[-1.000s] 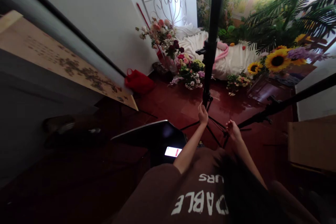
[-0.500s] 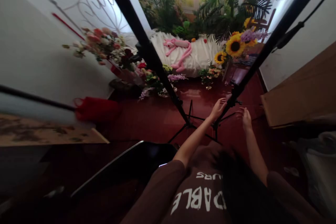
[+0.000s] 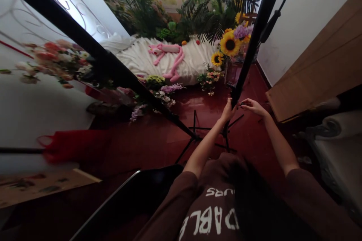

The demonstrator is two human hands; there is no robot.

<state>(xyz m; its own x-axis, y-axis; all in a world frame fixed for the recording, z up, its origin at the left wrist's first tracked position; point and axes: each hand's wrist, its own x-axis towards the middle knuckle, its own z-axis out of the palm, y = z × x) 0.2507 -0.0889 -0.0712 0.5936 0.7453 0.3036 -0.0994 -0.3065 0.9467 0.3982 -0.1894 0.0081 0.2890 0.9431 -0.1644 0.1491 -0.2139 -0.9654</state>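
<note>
Two black light stands rise from the red floor in front of me. My left hand (image 3: 228, 110) is wrapped round the pole of the right-hand light stand (image 3: 245, 66), just under its collar. On the other side of that pole, my right hand (image 3: 253, 106) pinches a small dark knob (image 3: 240, 104) that juts out from it. The left-hand light stand (image 3: 135, 83) slants across the view, and neither hand touches it. The spread legs of both stands meet the floor below my hands.
Behind the stands, a pink plush toy (image 3: 173, 49) lies on white draped cloth (image 3: 195, 60). Sunflowers (image 3: 229, 43) and pale flowers (image 3: 53, 62) stand at the sides. A brown board (image 3: 311, 56) leans on the right, a red bag (image 3: 70, 145) lies left.
My left hand has closed round the right-hand stand's pole. My right hand has moved in from beside the pole to its knob. The view has turned right.
</note>
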